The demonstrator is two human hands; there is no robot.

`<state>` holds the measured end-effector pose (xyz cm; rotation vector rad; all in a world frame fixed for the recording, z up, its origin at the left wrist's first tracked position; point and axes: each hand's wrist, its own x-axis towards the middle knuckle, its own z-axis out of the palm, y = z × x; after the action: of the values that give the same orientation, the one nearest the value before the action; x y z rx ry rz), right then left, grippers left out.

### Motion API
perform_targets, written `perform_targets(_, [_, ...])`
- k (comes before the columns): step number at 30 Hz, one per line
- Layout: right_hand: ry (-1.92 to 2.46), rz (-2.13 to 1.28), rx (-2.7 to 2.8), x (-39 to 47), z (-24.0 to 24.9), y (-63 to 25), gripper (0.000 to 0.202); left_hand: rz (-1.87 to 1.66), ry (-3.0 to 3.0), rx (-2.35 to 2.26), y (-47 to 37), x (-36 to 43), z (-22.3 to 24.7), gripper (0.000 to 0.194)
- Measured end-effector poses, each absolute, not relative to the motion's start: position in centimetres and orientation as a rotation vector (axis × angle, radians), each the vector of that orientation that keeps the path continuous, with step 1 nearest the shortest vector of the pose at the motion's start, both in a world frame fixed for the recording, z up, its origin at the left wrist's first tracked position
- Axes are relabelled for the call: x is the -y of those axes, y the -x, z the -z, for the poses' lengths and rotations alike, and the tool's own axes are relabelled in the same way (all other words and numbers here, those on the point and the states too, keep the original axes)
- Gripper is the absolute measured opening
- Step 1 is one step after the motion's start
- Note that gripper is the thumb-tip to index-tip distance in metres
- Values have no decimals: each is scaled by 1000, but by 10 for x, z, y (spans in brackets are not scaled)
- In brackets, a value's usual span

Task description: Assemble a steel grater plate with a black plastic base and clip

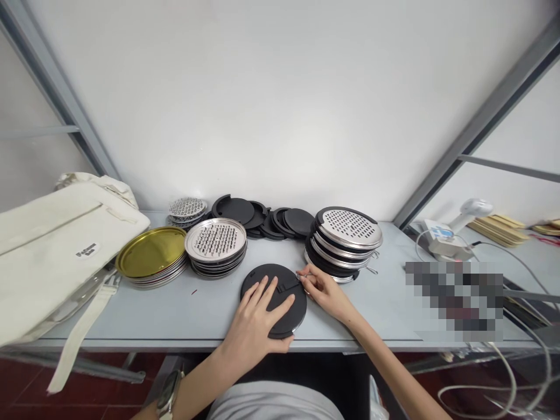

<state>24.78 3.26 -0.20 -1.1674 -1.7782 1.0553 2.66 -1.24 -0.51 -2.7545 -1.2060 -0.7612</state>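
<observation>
My left hand (pixel 258 321) lies over a black round plastic disc (pixel 275 274) near the table's front edge. Its fingers are spread on the top face, with the thumb at the near rim. At the disc's right edge, my right hand (pixel 326 291) pinches a small metal wire loop (pixel 298 276), partly hidden by the fingertips. A thin silvery edge shows under the disc. Just beyond my right hand stands a stack of round grater plates (pixel 350 227) layered with black discs, with wire loops sticking out to the right.
Left of the disc are stacked grater plates (pixel 216 239), gold round plates (pixel 151 254) and smaller perforated plates (pixel 187 207). Black discs (pixel 236 210) lie along the wall. A cream bag (pixel 65 245) sits at the left. A white scanner (pixel 475 207) and cables are right, near a pixelated patch.
</observation>
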Motion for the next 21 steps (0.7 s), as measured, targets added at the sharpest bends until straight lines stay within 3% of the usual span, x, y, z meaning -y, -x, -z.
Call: perform_targets(21, [1216, -867, 1771, -28, 6, -241, 11, 759, 2762, 1203, -26, 13, 8, 69])
